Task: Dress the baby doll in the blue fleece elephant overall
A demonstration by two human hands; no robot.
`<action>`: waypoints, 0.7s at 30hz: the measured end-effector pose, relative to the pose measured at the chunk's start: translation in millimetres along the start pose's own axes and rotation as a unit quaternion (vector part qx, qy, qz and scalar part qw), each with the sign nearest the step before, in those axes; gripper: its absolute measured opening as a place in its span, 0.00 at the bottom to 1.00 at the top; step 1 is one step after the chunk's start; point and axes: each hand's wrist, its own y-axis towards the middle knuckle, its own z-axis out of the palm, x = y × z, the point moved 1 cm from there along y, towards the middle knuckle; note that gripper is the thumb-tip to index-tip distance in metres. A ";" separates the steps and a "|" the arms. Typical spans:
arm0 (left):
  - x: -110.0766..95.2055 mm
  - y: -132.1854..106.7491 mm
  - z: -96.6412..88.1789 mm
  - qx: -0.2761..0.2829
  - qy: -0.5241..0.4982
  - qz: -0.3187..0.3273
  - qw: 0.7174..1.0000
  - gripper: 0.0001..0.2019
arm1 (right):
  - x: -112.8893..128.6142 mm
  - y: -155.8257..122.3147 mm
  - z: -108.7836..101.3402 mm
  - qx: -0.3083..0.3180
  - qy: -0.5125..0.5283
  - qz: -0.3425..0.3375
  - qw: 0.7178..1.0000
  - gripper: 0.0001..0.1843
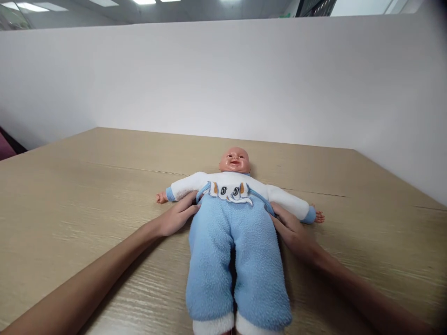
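Bald baby doll (230, 218), on its back mid-tabletop (104, 186), head toward white partition (223, 79), legs toward camera. Pinkish plastic head (234, 160), painted eyes, open smiling mouth. Fuzzy white top (286, 201) with light-blue cuffs; plastic hands stick out, arms spread wide. Light-blue fleece pants (213, 251), fluffy, white hems at the bottom edge of view. White elephant bib (223, 191) at chest: embroidered eyes, orange-brown inner ears, curled trunk, blue straps running down to both sides.

Left hand (179, 216) at the doll's waist, fingers partly bent against pants side and strap. Right hand (289, 226) mirrors it on the other side, fingers at the strap's lower end. Fingertips partly hidden both sides; cannot tell how far closed or whether fabric is gripped.
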 end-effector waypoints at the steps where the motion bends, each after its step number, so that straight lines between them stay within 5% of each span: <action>1: -0.7 -0.9 2.9 0.000 -0.021 -0.007 1.000 0.20 | 0.8 -0.7 4.3 -0.005 0.048 0.021 0.999 0.20; 6: -3.8 0.2 24.3 -0.068 -0.198 -0.029 0.977 0.25 | -2.8 -4.3 28.8 -0.075 0.304 0.134 0.940 0.28; 9: -4.5 4.1 36.5 -0.103 -0.311 -0.015 0.945 0.26 | -8.0 -6.3 36.8 -0.099 0.357 0.185 0.910 0.28; 15: -7.9 7.9 44.9 -0.177 -0.361 -0.017 0.916 0.24 | -14.1 -4.7 36.3 -0.102 0.339 0.172 0.919 0.26; 21: -9.2 9.6 39.9 -0.140 -0.355 -0.035 0.923 0.23 | -17.9 -2.4 31.2 -0.120 0.272 0.150 0.943 0.24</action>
